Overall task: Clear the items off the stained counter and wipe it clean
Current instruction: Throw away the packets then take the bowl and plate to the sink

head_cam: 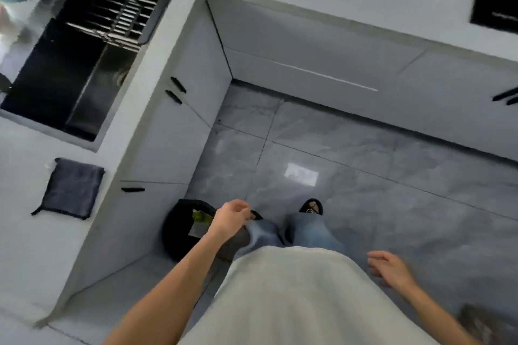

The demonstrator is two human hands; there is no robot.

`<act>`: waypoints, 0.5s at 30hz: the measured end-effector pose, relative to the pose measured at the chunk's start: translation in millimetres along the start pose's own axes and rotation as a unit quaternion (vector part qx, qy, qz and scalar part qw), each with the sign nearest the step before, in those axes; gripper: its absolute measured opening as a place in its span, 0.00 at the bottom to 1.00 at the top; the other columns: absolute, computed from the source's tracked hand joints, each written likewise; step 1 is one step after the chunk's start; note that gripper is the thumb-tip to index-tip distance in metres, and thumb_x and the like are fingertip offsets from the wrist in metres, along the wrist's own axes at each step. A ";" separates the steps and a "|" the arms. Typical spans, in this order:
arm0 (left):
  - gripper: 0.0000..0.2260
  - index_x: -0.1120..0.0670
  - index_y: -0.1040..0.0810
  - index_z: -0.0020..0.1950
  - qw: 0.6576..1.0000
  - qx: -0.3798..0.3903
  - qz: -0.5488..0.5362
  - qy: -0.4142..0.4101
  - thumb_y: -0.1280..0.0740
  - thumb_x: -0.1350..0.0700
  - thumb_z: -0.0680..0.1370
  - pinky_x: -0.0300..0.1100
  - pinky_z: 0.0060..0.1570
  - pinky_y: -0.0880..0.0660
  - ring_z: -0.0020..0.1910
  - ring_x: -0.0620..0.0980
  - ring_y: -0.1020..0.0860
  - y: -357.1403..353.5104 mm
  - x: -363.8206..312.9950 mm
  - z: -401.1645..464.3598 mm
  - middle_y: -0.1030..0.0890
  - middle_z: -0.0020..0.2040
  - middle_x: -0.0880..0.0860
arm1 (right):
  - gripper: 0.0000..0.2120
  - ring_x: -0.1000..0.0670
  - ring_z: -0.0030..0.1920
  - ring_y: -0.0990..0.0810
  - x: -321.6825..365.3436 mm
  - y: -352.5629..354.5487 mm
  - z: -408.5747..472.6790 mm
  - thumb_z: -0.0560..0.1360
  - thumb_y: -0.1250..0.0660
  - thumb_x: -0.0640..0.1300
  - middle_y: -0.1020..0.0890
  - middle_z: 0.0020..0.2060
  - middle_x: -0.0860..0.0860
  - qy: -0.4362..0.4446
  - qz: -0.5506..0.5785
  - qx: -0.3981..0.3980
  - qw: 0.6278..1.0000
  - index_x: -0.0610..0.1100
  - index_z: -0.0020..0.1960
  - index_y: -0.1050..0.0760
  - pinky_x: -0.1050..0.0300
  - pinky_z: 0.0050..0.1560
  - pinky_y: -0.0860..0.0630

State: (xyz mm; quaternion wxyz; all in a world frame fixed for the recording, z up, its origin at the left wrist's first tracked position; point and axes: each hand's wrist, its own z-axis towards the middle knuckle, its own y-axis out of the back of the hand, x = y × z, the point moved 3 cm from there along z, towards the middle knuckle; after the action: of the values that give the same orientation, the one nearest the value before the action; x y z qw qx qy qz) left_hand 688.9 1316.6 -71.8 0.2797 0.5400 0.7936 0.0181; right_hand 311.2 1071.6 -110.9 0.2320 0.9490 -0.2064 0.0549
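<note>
A folded dark grey cloth lies on the white counter at the left, below the sink. My left hand hangs over the floor beside a black waste bin; its fingers are loosely curled and nothing shows in them. Inside the bin lie a green scrap and a grey wrapper. My right hand hangs at my right side, fingers apart and empty. Both hands are well away from the counter and the cloth.
A dark sink with a metal rack across its top is set in the counter at upper left. The counter wraps around the back, with a black object at upper right. Grey cabinets with black handles line the tiled floor.
</note>
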 end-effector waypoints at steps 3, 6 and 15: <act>0.10 0.55 0.17 0.63 0.998 0.020 0.060 -0.007 0.33 0.55 0.84 0.47 0.54 0.21 0.52 0.54 0.15 -22.0 -37.2 11.5 0.13 0.53 0.55 | 0.08 0.42 0.41 0.20 -18.4 16.3 5.3 0.80 0.31 0.36 0.15 0.44 0.41 -0.022 0.066 -0.003 0.998 0.40 0.58 0.19 0.55 0.36 0.28; 0.07 0.48 0.16 0.52 0.990 0.022 0.136 -0.012 0.33 0.56 0.83 0.54 0.58 0.20 0.53 0.58 0.15 -41.6 -66.9 15.4 0.13 0.48 0.55 | 0.06 0.43 0.41 0.19 -22.6 39.0 10.9 0.79 0.31 0.37 0.14 0.44 0.39 -0.025 0.110 -0.021 0.993 0.43 0.54 0.17 0.51 0.40 0.24; 0.07 0.57 0.18 0.53 0.951 0.055 0.303 0.043 0.36 0.62 0.84 0.45 0.44 0.21 0.44 0.55 0.20 -67.9 -121.3 36.9 0.17 0.47 0.57 | 0.07 0.45 0.46 0.14 30.5 137.4 43.1 0.80 0.32 0.40 0.14 0.47 0.48 0.034 0.244 -0.080 0.966 0.47 0.55 0.17 0.52 0.47 0.21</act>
State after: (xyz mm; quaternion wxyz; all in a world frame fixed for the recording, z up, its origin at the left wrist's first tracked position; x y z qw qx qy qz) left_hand 680.1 1173.1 -73.9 0.1966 0.7682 0.6039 0.0809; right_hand 282.0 929.5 -85.7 0.2934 0.8461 -0.4270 0.1256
